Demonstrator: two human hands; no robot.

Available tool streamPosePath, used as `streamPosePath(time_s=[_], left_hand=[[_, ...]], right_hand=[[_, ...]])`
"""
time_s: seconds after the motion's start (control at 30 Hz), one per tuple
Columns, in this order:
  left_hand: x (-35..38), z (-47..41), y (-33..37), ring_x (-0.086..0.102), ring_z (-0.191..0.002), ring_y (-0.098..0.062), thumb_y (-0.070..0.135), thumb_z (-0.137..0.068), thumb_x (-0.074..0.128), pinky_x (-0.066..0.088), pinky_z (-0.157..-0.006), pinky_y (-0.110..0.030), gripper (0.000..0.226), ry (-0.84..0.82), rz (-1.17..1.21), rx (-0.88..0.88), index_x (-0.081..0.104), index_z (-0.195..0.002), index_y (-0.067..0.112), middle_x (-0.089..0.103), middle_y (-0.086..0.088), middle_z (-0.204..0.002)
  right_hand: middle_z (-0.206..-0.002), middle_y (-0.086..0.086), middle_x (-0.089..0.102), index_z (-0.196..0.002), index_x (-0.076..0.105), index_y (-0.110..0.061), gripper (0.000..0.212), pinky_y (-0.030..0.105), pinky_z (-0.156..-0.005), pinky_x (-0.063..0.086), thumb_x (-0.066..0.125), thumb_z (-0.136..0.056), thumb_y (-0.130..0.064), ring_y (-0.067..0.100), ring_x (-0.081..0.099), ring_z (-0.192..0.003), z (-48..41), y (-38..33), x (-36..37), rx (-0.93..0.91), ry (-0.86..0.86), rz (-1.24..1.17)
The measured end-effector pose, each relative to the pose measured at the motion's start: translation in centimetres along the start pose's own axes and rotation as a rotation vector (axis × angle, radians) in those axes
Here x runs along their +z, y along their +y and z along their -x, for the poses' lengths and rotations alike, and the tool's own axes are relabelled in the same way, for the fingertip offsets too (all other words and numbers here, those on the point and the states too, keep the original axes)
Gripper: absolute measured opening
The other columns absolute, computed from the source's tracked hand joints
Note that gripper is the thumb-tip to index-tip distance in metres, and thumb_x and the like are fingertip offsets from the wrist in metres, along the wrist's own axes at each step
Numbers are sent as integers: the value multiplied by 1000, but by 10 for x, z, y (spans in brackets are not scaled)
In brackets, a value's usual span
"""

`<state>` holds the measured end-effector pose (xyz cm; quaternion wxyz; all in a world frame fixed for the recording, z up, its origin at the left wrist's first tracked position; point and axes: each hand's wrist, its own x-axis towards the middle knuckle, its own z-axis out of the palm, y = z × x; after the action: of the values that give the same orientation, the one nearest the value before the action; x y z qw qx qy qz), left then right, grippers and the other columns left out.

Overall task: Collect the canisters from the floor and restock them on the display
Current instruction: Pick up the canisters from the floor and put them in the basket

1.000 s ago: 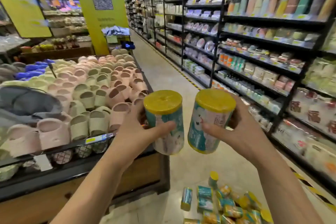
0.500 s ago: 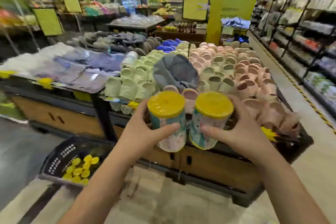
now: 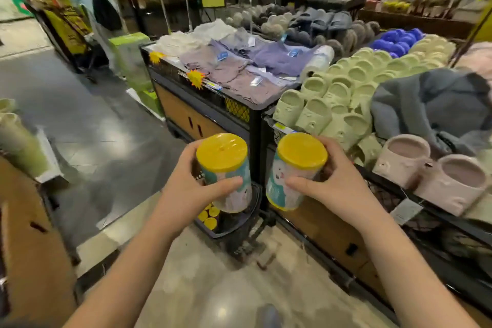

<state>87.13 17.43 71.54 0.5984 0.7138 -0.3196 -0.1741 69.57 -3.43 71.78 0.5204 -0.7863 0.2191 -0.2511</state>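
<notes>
The basket at centre frame is mostly hidden behind the left canister and left hand. Only a few yellow lids peek out, so I can't count the rest. The print on both labels is too smeared to read, and the right hand covers the far side of the right canister. The grey blob is cut off by the bottom edge, no clue what it is.

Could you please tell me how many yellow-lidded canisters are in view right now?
5: left canister in the left hand, right canister in the right hand, three lids showing in the black basket; more may be hidden.
</notes>
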Motion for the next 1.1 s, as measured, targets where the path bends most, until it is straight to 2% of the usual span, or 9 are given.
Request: streamPosePath(time_s=[0.07, 0.2, 0.33, 0.43, 0.63, 0.73, 0.83, 1.0, 1.1], left_hand=[[-11, -26, -11, 62, -115, -4, 34, -62, 95, 53, -95, -33, 78, 48, -35, -27, 54, -128, 37, 66, 17, -121], [-24, -75, -32, 61, -113, 1, 31, -64, 93, 52, -93, -28, 76, 119, -68, -71, 53, -129, 36, 64, 23, -117], [-34, -116, -52, 61, -112, 3, 32, -63, 90, 50, -94, -27, 74, 184, -77, -116, 51, -127, 36, 64, 27, -114], [-44, -144, -70, 62, -107, 6, 31, -65, 90, 50, -90, -22, 70, 212, -87, -152, 51, -124, 36, 64, 31, -109], [-69, -201, -113, 60, -109, 7, 27, -66, 92, 50, -82, -10, 81, 119, -134, -166, 45, -132, 35, 59, 32, -110], [-87, -232, -144, 58, -114, 2, 33, -66, 95, 52, -92, -23, 92, 73, -161, -184, 40, -139, 44, 56, 29, -120], [-104, -259, -180, 61, -113, -6, 27, -68, 94, 55, -94, -40, 86, 29, -155, -227, 44, -135, 43, 60, 15, -123], [-116, -297, -245, 58, -111, 2, 36, -62, 96, 51, -84, -19, 85, -62, -194, -260, 45, -130, 41, 57, 22, -120], [-110, -316, -294, 57, -112, 2, 45, -57, 96, 52, -87, -22, 90, -109, -182, -320, 45, -131, 41, 55, 24, -120]], right_hand=[[-124, -22, 64, -128, 52, -47, 88, 43, -102, 51, 94, -52, -60, 3, 61, -117, -38, 15, 15, -13, -57, -23], [-120, -28, 61, -126, 51, -48, 77, 29, -95, 50, 95, -64, -40, -5, 58, -113, -109, 34, 39, -45, -162, -4], [-126, -21, 59, -128, 51, -44, 76, 24, -93, 48, 95, -66, -37, -2, 57, -115, -171, 52, 63, -68, -239, -3], [-123, -28, 58, -127, 52, -46, 73, 12, -90, 43, 94, -68, -37, -7, 55, -115, -206, 58, 79, -91, -293, 27], [-119, -30, 61, -127, 54, -45, 72, 4, -83, 42, 94, -68, -37, -9, 57, -111, -261, 80, 114, -27, -339, 67], [-113, -35, 60, -123, 51, -47, 71, 1, -78, 40, 94, -68, -35, -13, 56, -106, -287, 95, 135, 37, -323, 103], [-112, -30, 59, -123, 48, -47, 72, 5, -75, 41, 93, -67, -40, -13, 55, -103, -310, 111, 161, 90, -310, 166], [-121, -27, 53, -129, 43, -47, 83, 9, -77, 46, 91, -63, -55, -9, 54, -108, -342, 155, 203, 146, -288, 229], [-136, -29, 45, -146, 37, -47, 97, 8, -93, 40, 86, -64, -62, -10, 46, -124, -358, 197, 228, 140, -321, 275]])
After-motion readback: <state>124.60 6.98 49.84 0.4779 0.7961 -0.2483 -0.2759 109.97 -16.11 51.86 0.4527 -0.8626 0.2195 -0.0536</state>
